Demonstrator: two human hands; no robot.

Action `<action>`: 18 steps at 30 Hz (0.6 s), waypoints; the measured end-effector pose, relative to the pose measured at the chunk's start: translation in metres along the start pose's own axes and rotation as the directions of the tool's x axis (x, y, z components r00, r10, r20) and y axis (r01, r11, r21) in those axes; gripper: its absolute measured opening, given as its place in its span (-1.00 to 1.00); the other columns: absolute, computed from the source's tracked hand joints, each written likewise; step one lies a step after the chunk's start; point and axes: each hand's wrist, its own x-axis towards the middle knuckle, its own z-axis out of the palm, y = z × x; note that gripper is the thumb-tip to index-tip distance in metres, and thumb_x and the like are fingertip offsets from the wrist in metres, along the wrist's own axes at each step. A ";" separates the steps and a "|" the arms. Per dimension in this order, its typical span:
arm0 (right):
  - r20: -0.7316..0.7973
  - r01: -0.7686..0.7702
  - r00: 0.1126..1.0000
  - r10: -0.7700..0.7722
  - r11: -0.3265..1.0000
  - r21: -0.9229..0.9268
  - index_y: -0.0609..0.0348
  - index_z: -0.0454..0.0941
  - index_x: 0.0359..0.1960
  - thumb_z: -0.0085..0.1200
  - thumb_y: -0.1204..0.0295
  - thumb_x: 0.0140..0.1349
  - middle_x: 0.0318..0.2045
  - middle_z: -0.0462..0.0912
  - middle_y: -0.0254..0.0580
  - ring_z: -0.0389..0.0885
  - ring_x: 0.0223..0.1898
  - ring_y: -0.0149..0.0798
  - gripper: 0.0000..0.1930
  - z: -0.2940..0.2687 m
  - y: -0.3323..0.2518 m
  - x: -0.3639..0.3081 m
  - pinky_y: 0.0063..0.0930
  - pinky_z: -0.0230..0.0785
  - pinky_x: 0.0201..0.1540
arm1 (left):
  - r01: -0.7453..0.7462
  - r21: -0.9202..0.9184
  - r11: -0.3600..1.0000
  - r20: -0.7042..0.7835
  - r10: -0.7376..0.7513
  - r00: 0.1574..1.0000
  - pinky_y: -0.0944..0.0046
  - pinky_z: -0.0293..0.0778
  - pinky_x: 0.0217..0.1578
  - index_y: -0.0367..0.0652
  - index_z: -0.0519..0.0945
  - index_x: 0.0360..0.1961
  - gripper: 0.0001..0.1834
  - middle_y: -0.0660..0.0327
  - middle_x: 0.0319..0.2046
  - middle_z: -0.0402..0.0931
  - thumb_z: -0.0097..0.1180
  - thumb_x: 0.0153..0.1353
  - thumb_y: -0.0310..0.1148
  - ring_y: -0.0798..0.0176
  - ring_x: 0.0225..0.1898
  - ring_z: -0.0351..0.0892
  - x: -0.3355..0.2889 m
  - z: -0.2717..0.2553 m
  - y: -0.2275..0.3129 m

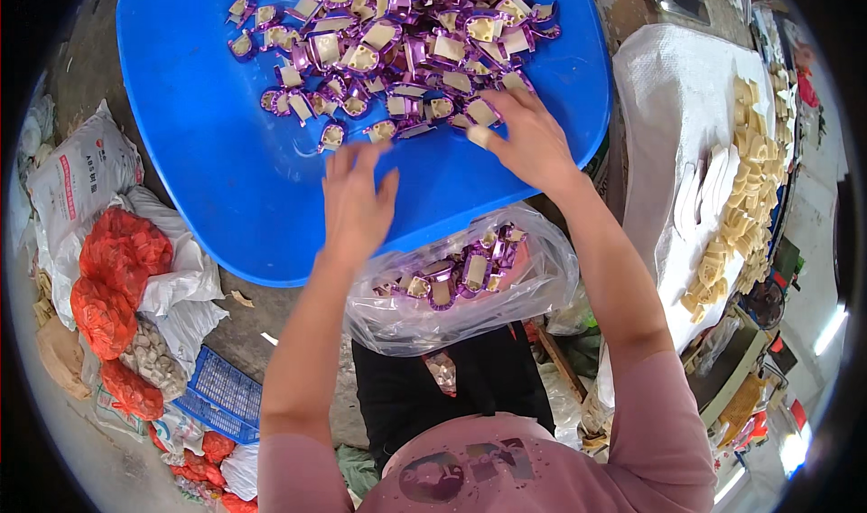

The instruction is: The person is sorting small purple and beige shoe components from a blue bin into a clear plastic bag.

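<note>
L. hand (pixel 355 206) has thumb apart, R. hand (pixel 535 143) (grip: can't tell) touches glossy purple-and-cream plastic pcs. (pixel 379 34) in wide blue plastic tub (pixel 208 143); prob. gathering step, next needs closing fingers.

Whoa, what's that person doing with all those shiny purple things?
The person is reaching into a big blue tray, where lots of purple and cream pieces lie in a heap. The right hand is touching pieces at the near side. The left hand is blurry, close to the pieces; I can't tell whether it holds any. More of the same pieces sit in an open clear plastic bag, just above the person's lap in the picture.
</note>
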 end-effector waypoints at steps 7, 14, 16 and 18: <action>0.204 0.029 0.978 0.036 0.951 -0.309 0.16 0.47 -0.12 0.17 0.27 0.08 -0.04 0.46 -0.08 0.46 0.01 0.01 -0.64 0.033 -0.008 0.031 -0.15 0.38 0.01 | 0.205 0.247 0.947 0.238 -0.265 0.935 -0.02 0.40 -0.02 0.07 0.37 0.09 -0.46 -0.01 -0.06 0.38 0.22 0.04 -0.36 -0.11 -0.01 0.42 0.044 0.039 -0.037; 0.095 0.065 0.994 -0.045 0.974 -0.218 0.18 0.49 -0.19 0.12 0.49 0.03 -0.13 0.46 0.09 0.56 -0.17 0.08 -0.74 0.039 0.009 0.022 -0.10 0.46 -0.10 | 0.148 0.391 0.908 0.347 -0.294 0.891 -0.04 0.39 -0.06 -0.06 0.41 -0.05 -0.52 0.01 -0.10 0.36 0.28 -0.03 -0.35 -0.09 0.00 0.36 0.046 0.019 -0.026; 0.077 0.047 0.996 -0.035 0.987 -0.153 0.20 0.48 -0.19 0.12 0.50 0.03 -0.14 0.46 0.09 0.55 -0.18 0.11 -0.74 0.036 0.009 0.019 -0.09 0.45 -0.10 | 0.039 0.539 0.842 0.330 -0.253 0.910 -0.05 0.36 -0.03 -0.08 0.42 -0.04 -0.52 0.00 -0.08 0.34 0.28 -0.03 -0.34 -0.09 0.04 0.30 0.041 0.015 -0.028; 0.075 0.076 0.995 -0.071 0.995 -0.070 0.23 0.47 -0.21 0.14 0.57 0.01 -0.21 0.51 0.02 0.55 -0.22 0.09 -0.74 0.035 0.007 0.019 -0.14 0.44 -0.12 | 0.068 0.559 0.827 0.132 -0.169 0.977 -0.03 0.38 -0.03 -0.16 0.44 -0.08 -0.51 -0.01 0.00 0.24 0.30 -0.07 -0.38 -0.12 0.00 0.28 0.032 0.018 -0.047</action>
